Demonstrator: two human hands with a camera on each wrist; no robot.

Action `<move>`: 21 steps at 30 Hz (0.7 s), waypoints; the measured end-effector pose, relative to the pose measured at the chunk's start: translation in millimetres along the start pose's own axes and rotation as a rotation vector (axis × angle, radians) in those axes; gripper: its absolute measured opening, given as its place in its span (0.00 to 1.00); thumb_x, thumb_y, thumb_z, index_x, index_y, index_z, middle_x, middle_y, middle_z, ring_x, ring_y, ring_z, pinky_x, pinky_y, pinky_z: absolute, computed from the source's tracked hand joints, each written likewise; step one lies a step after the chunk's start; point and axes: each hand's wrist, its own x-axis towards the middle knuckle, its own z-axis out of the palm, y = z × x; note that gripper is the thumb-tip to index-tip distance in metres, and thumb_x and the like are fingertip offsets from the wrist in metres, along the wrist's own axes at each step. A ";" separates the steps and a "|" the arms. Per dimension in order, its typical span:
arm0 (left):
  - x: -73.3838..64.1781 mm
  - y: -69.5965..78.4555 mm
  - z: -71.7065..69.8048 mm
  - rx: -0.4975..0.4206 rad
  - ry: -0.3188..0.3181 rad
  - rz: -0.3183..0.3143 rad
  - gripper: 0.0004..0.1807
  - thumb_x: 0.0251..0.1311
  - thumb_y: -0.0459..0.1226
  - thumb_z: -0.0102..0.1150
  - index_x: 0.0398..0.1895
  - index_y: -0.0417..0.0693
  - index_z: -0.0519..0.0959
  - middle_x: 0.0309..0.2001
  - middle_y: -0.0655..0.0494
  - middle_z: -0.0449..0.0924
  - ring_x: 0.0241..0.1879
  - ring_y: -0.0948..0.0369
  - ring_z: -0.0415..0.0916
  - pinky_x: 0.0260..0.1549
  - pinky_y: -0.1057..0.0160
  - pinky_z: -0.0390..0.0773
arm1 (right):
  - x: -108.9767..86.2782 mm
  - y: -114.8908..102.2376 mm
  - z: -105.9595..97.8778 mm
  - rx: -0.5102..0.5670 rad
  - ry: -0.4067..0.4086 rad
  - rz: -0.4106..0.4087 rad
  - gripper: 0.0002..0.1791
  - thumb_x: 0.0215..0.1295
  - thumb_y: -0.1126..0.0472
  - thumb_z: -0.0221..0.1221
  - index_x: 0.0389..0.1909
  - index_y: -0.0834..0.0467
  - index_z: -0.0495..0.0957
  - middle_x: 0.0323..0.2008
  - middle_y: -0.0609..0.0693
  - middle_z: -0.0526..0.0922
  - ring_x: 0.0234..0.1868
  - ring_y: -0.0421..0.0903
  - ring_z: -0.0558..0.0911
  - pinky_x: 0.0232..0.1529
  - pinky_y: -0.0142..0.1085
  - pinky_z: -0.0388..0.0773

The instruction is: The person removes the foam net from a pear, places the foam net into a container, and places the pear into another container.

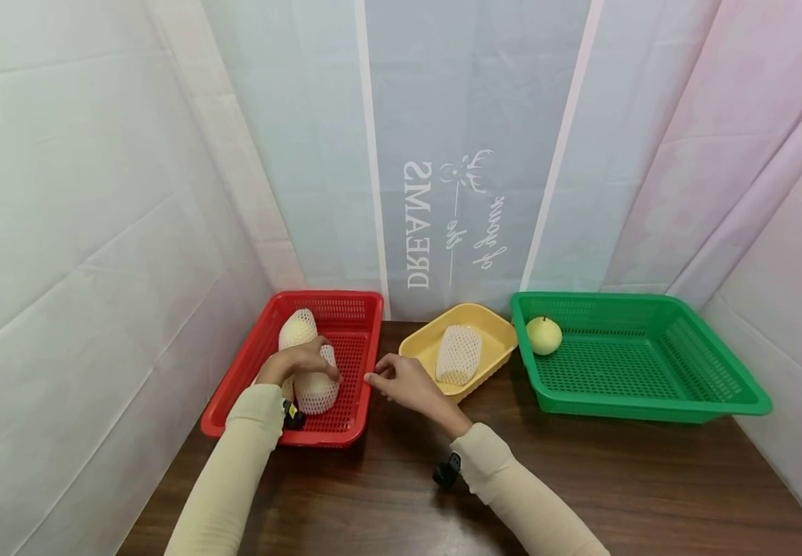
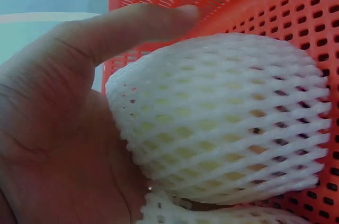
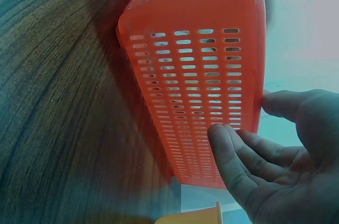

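Observation:
In the red basket (image 1: 352, 347) lie fruits in white foam nets, one netted fruit (image 1: 317, 398) in front and another netted fruit (image 1: 297, 330) behind. My left hand (image 1: 301, 361) reaches in and holds the front one. Close up in the left wrist view, the thumb (image 2: 153, 23) stretches along the netted fruit (image 2: 228, 118), with the palm against its end; the other fingers are mostly hidden. Bent loosely, my right hand (image 1: 407, 382) is beside the basket's right rim. In the right wrist view its thumb tip meets the rim, and its fingers (image 3: 233, 166) overlap the slotted outer wall.
A yellow tray (image 1: 494, 351) stands right of the red basket, with a white foam net (image 1: 459, 355) in it. Farther right, a green basket (image 1: 616, 367) holds one bare yellow-green pear (image 1: 544, 336). Printed cloth (image 1: 470, 93) hangs behind the dark wooden table (image 1: 567, 471).

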 end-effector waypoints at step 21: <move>3.9 1.7 1.1 0.056 0.118 0.057 0.53 0.63 0.50 0.70 0.82 0.33 0.54 0.73 0.30 0.68 0.69 0.39 0.72 0.65 0.37 0.76 | 2.2 -0.8 4.0 0.111 -0.011 0.067 0.13 0.75 0.56 0.66 0.46 0.64 0.81 0.33 0.55 0.89 0.36 0.60 0.91 0.36 0.48 0.89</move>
